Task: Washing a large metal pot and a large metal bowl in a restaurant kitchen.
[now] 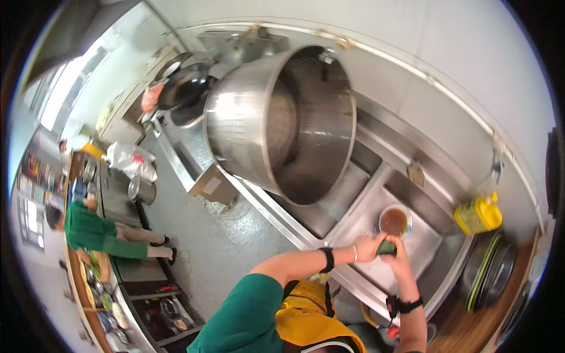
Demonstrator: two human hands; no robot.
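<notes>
Both of my hands are on a small dark green pad (pixel 386 248), which looks like a scouring pad. My left hand (pixel 369 248) grips it from the left and my right hand (pixel 399 257) from the right, with the fingers of both close together. They are over the right basin of a stainless steel sink (pixel 375 276). Just beyond my fingertips, a round bowl (pixel 382 215) of brown liquid (pixel 393 222) stands in that basin. A very large stainless steel pot (pixel 238 119) lies tilted over the left basin, its mouth turned to the right.
A yellow bottle (pixel 479 215) stands at the sink's right corner, near stacked dark pans (pixel 494 273) on a wooden surface. A pipe (pixel 397 53) runs along the wall. Woks (pixel 185 86) sit beyond the pot. Across the floor, a person in green (pixel 90 229) stands at a counter.
</notes>
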